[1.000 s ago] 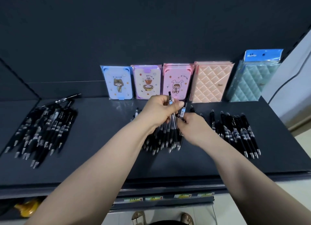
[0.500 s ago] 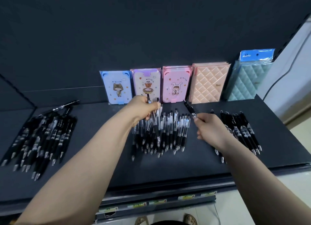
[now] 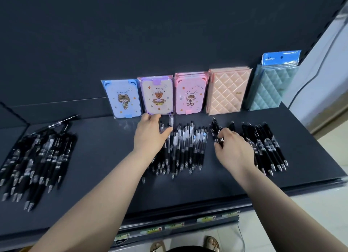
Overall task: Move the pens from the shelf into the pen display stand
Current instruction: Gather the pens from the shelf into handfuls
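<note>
Three piles of black pens lie on the dark shelf: a left pile, a middle pile with clear barrels, and a right pile. My left hand rests flat on the left side of the middle pile, fingers stretched toward the back and thumb lying across a few pens. My right hand sits between the middle and right piles, its curled fingers pinching a few black pens at their upper ends. No pen display stand is in view.
Packaged notebooks lean against the back wall: blue, purple, pink, quilted peach and quilted teal. The shelf's front edge carries price labels. A pale wall is on the right.
My hands have drawn apart. The left hand has laid its bundle down on the middle pile and flattened. The right hand has moved right and taken hold of black pens.
</note>
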`<state>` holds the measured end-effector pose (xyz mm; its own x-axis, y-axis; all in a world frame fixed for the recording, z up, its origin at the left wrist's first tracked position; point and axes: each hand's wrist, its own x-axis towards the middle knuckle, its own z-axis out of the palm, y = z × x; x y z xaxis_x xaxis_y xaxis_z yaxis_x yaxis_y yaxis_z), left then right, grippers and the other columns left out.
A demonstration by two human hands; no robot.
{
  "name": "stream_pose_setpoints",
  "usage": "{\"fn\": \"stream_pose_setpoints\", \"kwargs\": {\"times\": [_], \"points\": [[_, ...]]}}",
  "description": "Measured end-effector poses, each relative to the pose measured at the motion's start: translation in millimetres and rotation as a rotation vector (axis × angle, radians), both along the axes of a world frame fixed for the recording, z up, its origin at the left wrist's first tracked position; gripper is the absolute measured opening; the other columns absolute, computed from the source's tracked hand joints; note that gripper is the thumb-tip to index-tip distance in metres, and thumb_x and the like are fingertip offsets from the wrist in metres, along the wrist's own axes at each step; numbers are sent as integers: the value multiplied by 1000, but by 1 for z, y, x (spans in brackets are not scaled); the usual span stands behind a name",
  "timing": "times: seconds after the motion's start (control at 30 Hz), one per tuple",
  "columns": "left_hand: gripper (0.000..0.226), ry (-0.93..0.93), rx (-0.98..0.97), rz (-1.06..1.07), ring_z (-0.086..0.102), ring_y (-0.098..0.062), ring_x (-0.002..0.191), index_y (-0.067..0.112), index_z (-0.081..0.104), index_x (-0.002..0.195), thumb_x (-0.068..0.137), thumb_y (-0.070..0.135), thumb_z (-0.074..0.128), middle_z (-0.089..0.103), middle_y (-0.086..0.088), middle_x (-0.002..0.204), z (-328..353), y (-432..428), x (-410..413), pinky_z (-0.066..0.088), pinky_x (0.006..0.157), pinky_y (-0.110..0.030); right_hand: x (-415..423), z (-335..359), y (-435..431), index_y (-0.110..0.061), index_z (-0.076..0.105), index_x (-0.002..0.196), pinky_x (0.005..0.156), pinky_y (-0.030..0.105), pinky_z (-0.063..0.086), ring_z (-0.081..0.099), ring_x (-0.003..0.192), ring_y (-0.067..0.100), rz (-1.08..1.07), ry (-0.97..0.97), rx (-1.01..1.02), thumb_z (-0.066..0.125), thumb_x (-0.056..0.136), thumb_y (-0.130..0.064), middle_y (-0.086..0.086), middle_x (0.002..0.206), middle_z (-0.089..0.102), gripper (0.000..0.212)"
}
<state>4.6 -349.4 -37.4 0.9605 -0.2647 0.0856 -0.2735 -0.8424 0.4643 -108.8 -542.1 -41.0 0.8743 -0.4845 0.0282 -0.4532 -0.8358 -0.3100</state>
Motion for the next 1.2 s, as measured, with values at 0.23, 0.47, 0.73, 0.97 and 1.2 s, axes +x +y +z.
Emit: {"fn": "stream_pose_setpoints", "kwargs": {"times": [0.23,0.47,0.73,0.97,1.2], "points": [[50,-133,6,-34,48,-29,112,14,55,130,87,41,60,53,-5,122,-5,-6,-13,38,99,-39,3,2,-17,-16,52,87,55,30,36,53,69,27,7,76,-32,48,89,-17,3,86,63,5],[49,-230,-37,16,55,-30,113,7,58,126,83,30,65,59,-11,123,4,14,-27,43,98,-41,24,20,14,-5,58,127,97,44,44,54,113,37,395,-229,-35,59,88,-29,15,124,59,45],[49,-300,43,135,58,-33,109,8,60,122,79,32,64,61,-13,120,17,139,-17,47,95,-43,68,30,151,-13,38,145,116,43,25,34,138,31,599,-167,-25,55,91,-36,11,148,40,60],[53,-239,100,219,50,-34,119,8,52,132,85,33,61,54,-14,130,8,291,6,38,102,-41,92,14,282,-19,26,150,118,38,19,23,143,25,559,-85,43,45,96,-41,6,155,29,61],[60,18,117,313,43,-36,117,14,38,141,92,45,51,44,-16,133,-8,363,12,36,99,-41,103,-2,370,-11,30,147,107,39,32,36,130,32,436,3,130,45,94,-48,12,142,41,65]]}}
